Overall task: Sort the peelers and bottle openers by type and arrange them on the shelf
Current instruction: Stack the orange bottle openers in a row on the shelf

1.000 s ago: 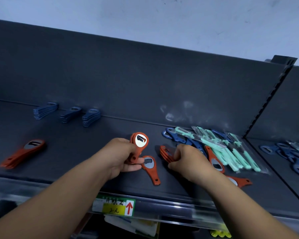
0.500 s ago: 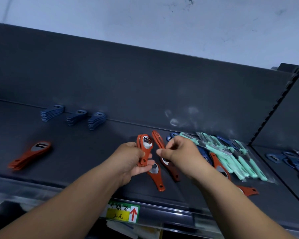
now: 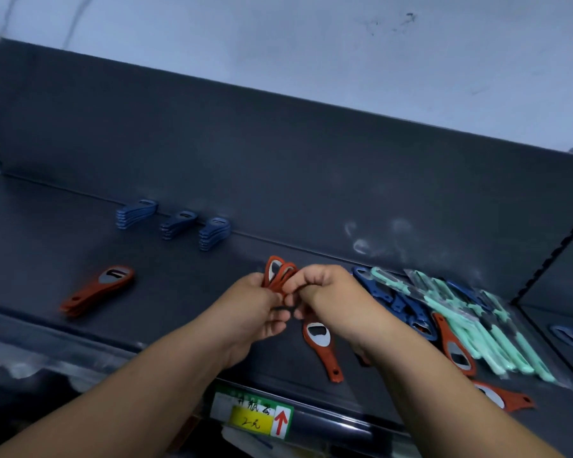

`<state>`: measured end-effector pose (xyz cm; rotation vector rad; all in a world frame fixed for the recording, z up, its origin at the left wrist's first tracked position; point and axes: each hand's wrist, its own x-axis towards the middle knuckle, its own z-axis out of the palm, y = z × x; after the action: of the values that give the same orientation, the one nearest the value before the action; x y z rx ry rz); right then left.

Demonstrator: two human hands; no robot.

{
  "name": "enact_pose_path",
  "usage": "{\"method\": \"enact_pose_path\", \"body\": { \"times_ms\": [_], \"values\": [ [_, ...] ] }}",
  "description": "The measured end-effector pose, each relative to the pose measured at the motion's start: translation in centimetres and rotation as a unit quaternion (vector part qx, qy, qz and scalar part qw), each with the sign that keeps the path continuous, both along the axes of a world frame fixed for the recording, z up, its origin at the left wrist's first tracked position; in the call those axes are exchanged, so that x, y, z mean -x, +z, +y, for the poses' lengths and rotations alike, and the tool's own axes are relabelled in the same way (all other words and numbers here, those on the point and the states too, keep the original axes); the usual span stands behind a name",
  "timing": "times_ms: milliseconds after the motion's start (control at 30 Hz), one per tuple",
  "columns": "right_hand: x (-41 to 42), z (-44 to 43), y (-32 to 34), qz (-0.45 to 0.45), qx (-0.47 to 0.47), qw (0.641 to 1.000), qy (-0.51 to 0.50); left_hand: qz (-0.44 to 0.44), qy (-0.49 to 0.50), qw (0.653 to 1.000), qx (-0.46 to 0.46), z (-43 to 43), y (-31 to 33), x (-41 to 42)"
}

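My left hand (image 3: 252, 312) and my right hand (image 3: 331, 299) meet over the middle of the dark shelf (image 3: 179, 292), both gripping a small bunch of orange bottle openers (image 3: 278, 276) whose heads stick up above my fingers. Another orange opener (image 3: 321, 345) lies flat just below my right hand. A stack of orange openers (image 3: 100, 290) lies at the left. Three stacks of blue openers (image 3: 176, 223) stand along the back. To the right is a mixed pile of blue openers (image 3: 387, 295), mint green peelers (image 3: 477, 325) and orange openers (image 3: 457, 348).
A yellow and green price label with a red arrow (image 3: 255, 418) sits on the shelf's front rail. A slotted upright (image 3: 549, 256) divides off the neighbouring shelf at the right, where more blue openers (image 3: 569, 335) lie. The shelf's back panel rises behind everything.
My right hand has brought its orange openers over to my left hand, and both hands now hold them together as one bunch. The view has shifted to the right.
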<state>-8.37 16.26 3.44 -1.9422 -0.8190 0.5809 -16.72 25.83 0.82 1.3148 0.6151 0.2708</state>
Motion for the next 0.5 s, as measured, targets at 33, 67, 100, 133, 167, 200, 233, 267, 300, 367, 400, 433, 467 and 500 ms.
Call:
{"method": "enact_pose_path", "body": {
  "times_ms": [33, 67, 100, 133, 167, 200, 233, 267, 300, 367, 400, 433, 467, 500],
  "values": [
    [-0.4, 0.4, -0.2, -0.045, -0.005, 0.998, -0.040, 0.000, 0.009, 1.000, -0.002, 0.4, 0.0, 0.3],
    [-1.0, 0.9, -0.5, -0.097, -0.009, 0.991, -0.089, -0.002, 0.017, 1.000, -0.001, 0.6, 0.0, 0.6],
    [-1.4, 1.3, -0.7, -0.116, -0.022, 0.985, -0.127, -0.006, 0.021, 1.000, 0.001, 0.8, 0.0, 0.8],
    [-1.5, 1.9, -0.9, -0.090, -0.033, 0.986, -0.139, -0.014, 0.024, 1.000, 0.004, 1.1, 0.0, 1.1],
    [-1.5, 2.5, -1.1, -0.012, -0.048, 0.991, -0.125, -0.023, 0.025, 0.999, 0.005, 1.2, 0.0, 1.4],
    [-1.3, 3.1, -1.1, 0.094, -0.064, 0.988, -0.100, -0.032, 0.024, 0.999, 0.001, 1.4, 0.0, 1.7],
    [-0.9, 3.7, -1.1, 0.190, -0.077, 0.976, -0.072, -0.036, 0.022, 0.999, -0.010, 1.5, 0.0, 1.9],
    [-0.6, 4.2, -1.1, 0.246, -0.090, 0.963, -0.053, -0.035, 0.018, 0.999, -0.030, 1.7, 0.0, 2.1],
    [-0.3, 4.7, -1.2, 0.264, -0.105, 0.958, -0.041, -0.028, 0.015, 0.998, -0.057, 1.9, -0.1, 2.3],
    [0.1, 5.6, -1.3, 0.250, -0.134, 0.958, -0.026, -0.001, 0.001, 0.993, -0.119, 2.2, -0.2, 2.7],
    [0.3, 6.0, -1.4, 0.228, -0.141, 0.963, -0.014, 0.019, -0.009, 0.988, -0.151, 2.4, -0.3, 2.9],
    [0.6, 6.3, -1.4, 0.196, -0.140, 0.971, 0.001, 0.044, -0.019, 0.982, -0.182, 2.5, -0.3, 2.9],
    [1.0, 6.5, -1.4, 0.162, -0.128, 0.978, 0.014, 0.067, -0.026, 0.974, -0.213, 2.7, -0.4, 3.0],
    [1.3, 6.7, -1.3, 0.132, -0.118, 0.984, 0.020, 0.086, -0.029, 0.966, -0.243, 2.9, -0.3, 3.0]
  ]
}}
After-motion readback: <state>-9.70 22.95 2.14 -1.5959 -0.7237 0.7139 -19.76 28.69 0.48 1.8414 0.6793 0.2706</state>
